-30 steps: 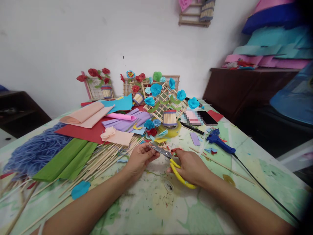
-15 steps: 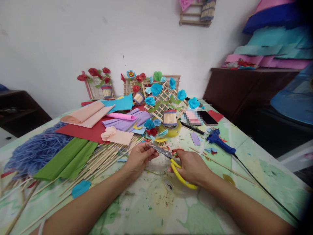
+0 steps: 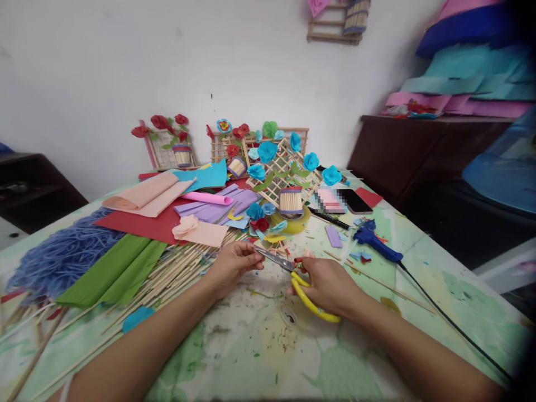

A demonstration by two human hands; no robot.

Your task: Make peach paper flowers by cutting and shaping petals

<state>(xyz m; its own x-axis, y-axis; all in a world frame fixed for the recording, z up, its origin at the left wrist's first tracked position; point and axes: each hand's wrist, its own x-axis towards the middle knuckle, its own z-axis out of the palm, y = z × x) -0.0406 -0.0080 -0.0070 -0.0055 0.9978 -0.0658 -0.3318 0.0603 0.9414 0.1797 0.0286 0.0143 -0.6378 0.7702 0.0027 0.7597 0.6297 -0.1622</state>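
In my right hand (image 3: 329, 282) is a pair of scissors (image 3: 305, 296) with yellow handles, its metal blades pointing left and looking closed. A small red bit shows at the fingertips of that hand; its kind is unclear. My left hand (image 3: 237, 268) is pinched at the tip of the blades, and whatever lies between its fingers is too small to make out. Beyond the hands lie a pile of blue, red and yellow paper pieces (image 3: 260, 225) and a trellis (image 3: 288, 167) of sticks with blue paper flowers.
Thin wooden sticks (image 3: 176, 276), green paper (image 3: 109, 273) and blue yarn (image 3: 71, 251) cover the left side. A blue glue gun (image 3: 377, 241) with a black cord lies at right, near a phone (image 3: 354, 201) and a black pen (image 3: 329, 218). Paper scraps dot the tablecloth (image 3: 259, 357).
My left hand has drawn slightly left, its fingers still close to the scissor tips. The right hand and the scissors have barely moved.
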